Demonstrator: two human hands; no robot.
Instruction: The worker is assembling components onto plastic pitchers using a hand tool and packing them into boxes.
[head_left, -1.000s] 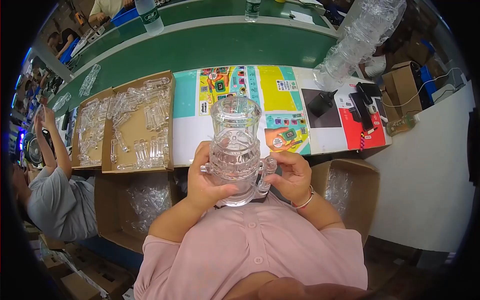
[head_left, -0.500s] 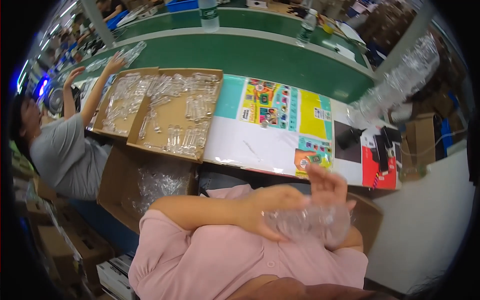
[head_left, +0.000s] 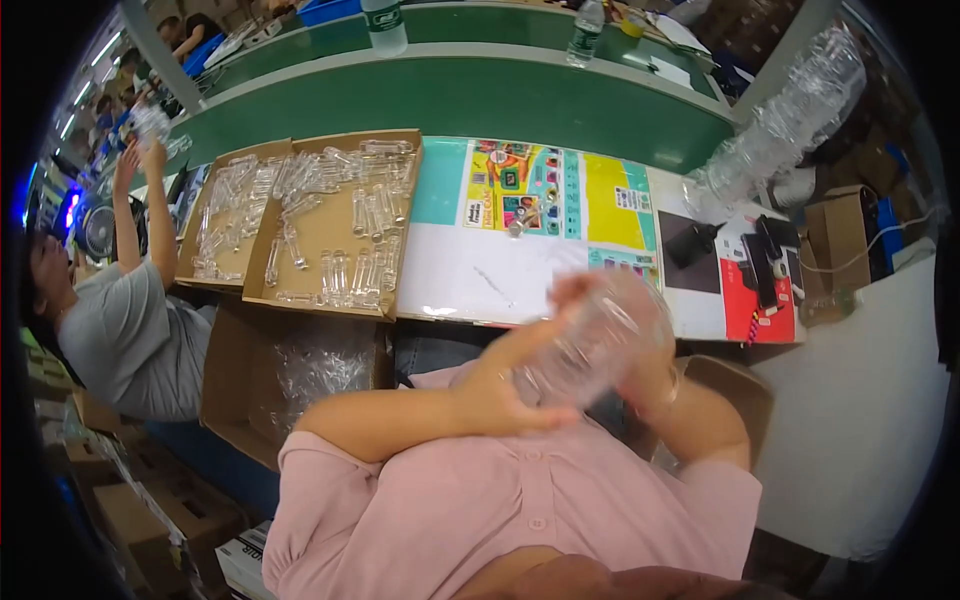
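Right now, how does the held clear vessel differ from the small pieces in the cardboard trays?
The clear vessel is wide; the small pieces are slim. The vessel is held tilted between left hand and right hand; the pieces lie in cardboard trays. Both look see-through.

Even, fairly bright light covers the counter point(head_left: 450, 265), with glints along its near edge. Motion blur smears the hands point(head_left: 505, 378) and clear vessel point(head_left: 612, 345); fisheye distortion bends lines toward the black rim.
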